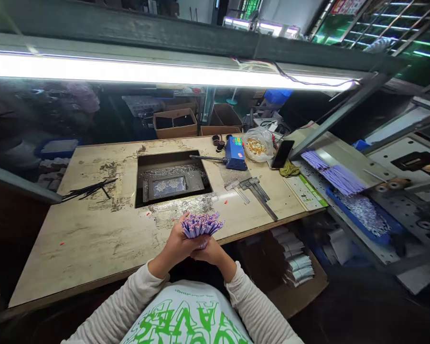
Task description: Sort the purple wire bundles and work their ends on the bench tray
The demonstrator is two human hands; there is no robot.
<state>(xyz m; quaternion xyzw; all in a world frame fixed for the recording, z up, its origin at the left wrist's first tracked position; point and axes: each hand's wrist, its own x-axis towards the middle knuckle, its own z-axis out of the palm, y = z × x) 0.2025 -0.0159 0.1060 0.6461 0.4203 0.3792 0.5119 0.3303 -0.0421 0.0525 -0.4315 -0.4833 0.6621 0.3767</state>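
Both my hands are wrapped round one thick bundle of thin purple wires, held just over the front edge of the workbench. Reddish tips fan out at the bundle's upper end; its lower part is hidden by my fingers. My left hand closes round the left side. Lower down on the right, my right hand grips the same bundle. Beyond the hands, a rectangular opening in the bench top holds a dark metal frame and loose bits.
Black strips lie on the bench at left. Metal calipers, a blue box, a bag of yellow rings and a phone are to the right. Purple wires lie on the side shelf. A lamp hangs overhead.
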